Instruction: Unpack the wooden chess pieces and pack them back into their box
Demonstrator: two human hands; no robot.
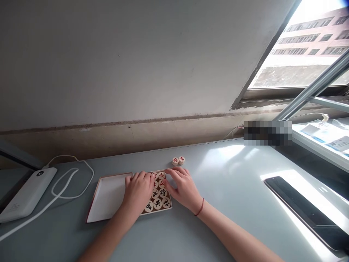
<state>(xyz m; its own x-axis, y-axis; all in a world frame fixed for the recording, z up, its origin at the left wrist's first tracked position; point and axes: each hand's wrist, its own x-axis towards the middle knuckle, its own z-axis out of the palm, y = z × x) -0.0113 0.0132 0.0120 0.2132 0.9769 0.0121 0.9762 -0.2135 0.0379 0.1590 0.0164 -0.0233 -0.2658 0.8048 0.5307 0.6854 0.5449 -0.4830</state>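
Observation:
A shallow box point(156, 212) holds rows of round xiangqi pieces, with red characters in the far rows and black ones in the near rows. My left hand point(137, 194) lies over the box's left side with its fingers stretched toward the far edge, hiding the pieces beneath. At the right edge, my right hand point(183, 187) has its thumb and forefinger apart, the thumb touching or just above a red xiangqi piece point(161, 183). Beyond the box, two red-marked xiangqi pieces point(178, 160) stand side by side on the table.
The white box lid point(109, 194) lies left of the pieces, partly behind my left arm. Farther left are a white power bank point(28, 196) and its looping cable point(64, 185). A dark phone point(305, 214) rests at the right, near a shelf point(321, 142). The wall point(136, 72) borders the table.

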